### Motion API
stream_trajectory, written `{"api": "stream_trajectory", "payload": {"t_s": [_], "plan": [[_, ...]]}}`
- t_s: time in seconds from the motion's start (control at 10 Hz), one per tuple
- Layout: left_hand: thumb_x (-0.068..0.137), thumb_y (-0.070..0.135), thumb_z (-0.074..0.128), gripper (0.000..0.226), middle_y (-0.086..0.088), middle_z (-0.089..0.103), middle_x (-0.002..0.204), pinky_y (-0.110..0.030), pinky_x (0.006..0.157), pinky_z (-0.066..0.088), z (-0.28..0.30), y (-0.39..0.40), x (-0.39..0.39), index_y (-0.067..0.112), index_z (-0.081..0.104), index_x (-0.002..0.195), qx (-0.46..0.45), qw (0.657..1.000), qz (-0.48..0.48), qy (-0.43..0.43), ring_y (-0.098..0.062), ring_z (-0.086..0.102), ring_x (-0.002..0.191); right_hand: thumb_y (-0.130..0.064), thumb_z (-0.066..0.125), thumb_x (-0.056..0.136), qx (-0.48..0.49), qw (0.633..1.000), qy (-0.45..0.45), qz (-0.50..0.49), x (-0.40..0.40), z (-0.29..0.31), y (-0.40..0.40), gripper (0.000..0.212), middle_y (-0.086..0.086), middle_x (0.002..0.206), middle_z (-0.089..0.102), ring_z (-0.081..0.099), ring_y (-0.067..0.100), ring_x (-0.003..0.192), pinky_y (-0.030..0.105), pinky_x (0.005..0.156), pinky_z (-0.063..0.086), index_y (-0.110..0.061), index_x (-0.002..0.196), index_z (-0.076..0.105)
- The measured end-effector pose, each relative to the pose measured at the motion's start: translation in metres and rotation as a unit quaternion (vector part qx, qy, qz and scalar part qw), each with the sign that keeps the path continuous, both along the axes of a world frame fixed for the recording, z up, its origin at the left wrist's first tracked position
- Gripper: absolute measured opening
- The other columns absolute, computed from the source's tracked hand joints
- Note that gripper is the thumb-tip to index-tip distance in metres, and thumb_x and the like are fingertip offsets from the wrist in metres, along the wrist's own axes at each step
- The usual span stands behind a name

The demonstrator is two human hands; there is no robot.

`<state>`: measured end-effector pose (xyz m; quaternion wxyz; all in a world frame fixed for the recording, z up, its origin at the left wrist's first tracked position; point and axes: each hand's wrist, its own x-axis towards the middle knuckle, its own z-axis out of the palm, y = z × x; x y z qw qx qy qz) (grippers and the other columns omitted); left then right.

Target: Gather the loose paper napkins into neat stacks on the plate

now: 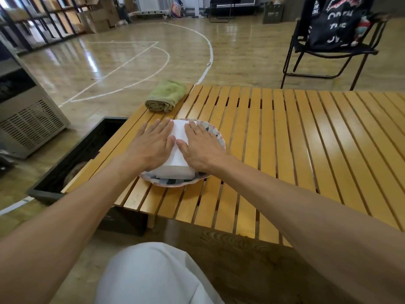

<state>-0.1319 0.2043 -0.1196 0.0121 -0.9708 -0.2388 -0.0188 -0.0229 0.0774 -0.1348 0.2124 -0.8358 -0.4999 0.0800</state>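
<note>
On the slatted yellow wooden table (285,137), the scalloped patterned plate (215,133) is carrying the white paper napkin stack (178,154). The left hand (151,147) and right hand (200,148) are pressing its sides, fingers straight and together. Even, gentle inward pressure should square the edges without crumpling.

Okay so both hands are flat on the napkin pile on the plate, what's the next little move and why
Probably press both palms inward to square the edges. The left hand and right hand lie flat on either side of the napkin stack, which already sits on the plate. No loose napkins show on the table, so tidying seems all that's left.
</note>
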Motion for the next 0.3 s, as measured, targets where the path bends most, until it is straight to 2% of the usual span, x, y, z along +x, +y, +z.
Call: {"api": "stream_trajectory", "payload": {"t_s": [0.1,0.2,0.3], "plan": [[0.104,0.041,0.013,0.058,0.001,0.004,0.166,-0.040,0.123,-0.003,0.014,-0.032,0.005,0.019,0.009,0.158,0.046,0.997,-0.039,-0.052,-0.014,-0.003,0.152,-0.049,0.026,0.107,0.048,0.999,-0.021,-0.002,0.003,0.020,-0.033,0.062,0.005,0.168,0.015,0.007,0.020,0.155,0.042,0.124,0.008,-0.015,0.159,0.022],[0.106,0.037,0.022,0.054,-0.001,0.013,0.165,-0.037,0.121,0.000,0.024,-0.080,0.019,0.017,0.019,0.156,0.008,0.990,-0.081,-0.115,-0.016,0.005,0.152,-0.048,0.028,0.107,0.064,0.996,-0.054,-0.023,0.016,0.035,-0.081,0.059,0.003,0.167,0.019,0.008,0.019,0.155,0.042,0.125,0.011,-0.018,0.158,0.027],[0.105,0.036,0.032,0.052,-0.006,0.023,0.162,-0.039,0.122,0.011,0.025,-0.132,0.039,0.015,0.028,0.153,-0.070,0.985,-0.112,-0.113,-0.020,0.015,0.150,-0.048,0.029,0.107,0.025,0.994,-0.077,-0.071,0.037,0.038,-0.140,0.059,0.003,0.168,0.017,0.009,0.019,0.155,0.041,0.124,0.011,-0.019,0.158,0.027]]}}
